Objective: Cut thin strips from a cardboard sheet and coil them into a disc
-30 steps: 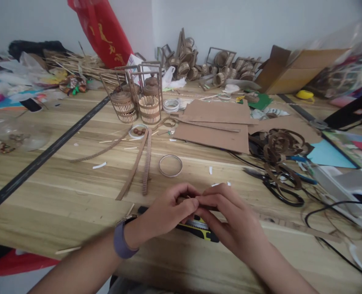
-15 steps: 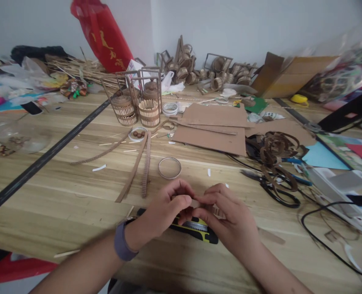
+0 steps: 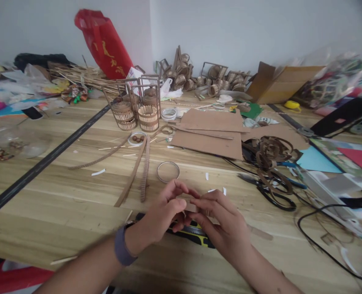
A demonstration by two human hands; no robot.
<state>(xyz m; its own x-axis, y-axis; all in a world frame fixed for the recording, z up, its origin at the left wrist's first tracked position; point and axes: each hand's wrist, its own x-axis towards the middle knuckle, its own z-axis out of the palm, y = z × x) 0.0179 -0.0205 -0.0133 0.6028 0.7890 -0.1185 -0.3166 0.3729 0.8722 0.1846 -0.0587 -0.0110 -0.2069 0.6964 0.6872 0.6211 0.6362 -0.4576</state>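
My left hand (image 3: 161,210), with a purple band on its wrist, is closed on a brown cardboard strip (image 3: 192,208). My right hand (image 3: 225,218) pinches the same strip from the other side. Fingers cover most of it, and whether it forms a full loop is hidden. Under both hands lies a black and yellow utility knife (image 3: 196,237), partly covered. Just beyond my fingertips a thin metal-looking ring (image 3: 167,171) rests on the wooden table (image 3: 85,212). A loose brown strip (image 3: 260,232) sticks out past my right wrist.
Scissors (image 3: 275,198) and a heap of curled brown strips (image 3: 272,153) lie to the right. Flat cardboard sheets (image 3: 211,143) are ahead. Two long strips (image 3: 130,175), small slatted baskets (image 3: 148,119) and tape rolls (image 3: 169,114) stand left of centre. A black cable (image 3: 315,245) loops at right.
The camera view has shifted slightly. More of the brown strip shows between my fingers, and my right fingers have changed their hold a little. Both hands stay above the knife.
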